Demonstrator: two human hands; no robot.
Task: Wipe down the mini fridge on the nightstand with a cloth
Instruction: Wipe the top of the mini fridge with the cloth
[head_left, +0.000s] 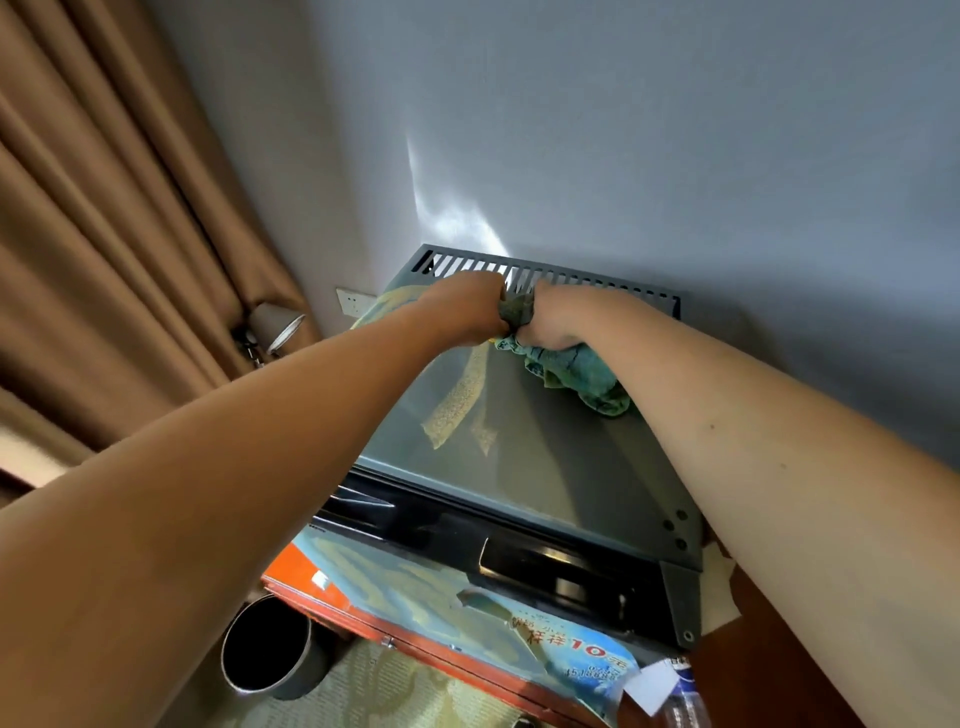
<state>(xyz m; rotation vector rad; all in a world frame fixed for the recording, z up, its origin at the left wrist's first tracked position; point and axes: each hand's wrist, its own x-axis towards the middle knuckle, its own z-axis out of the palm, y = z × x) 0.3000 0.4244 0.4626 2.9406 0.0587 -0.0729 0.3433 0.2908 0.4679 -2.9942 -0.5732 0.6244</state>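
The grey mini fridge stands on a reddish wooden nightstand against the wall, with a slotted vent along its back edge and a black door front below. A green cloth lies bunched on the fridge top near the back. My left hand and my right hand are side by side at the rear of the top, both gripping the cloth, a twisted part of which shows between them. The rest of the cloth trails toward the right.
Brown curtains hang at the left with a wall socket beside them. A round dark bin stands on the floor at the lower left. A printed leaflet and a plastic bottle lie on the nightstand front.
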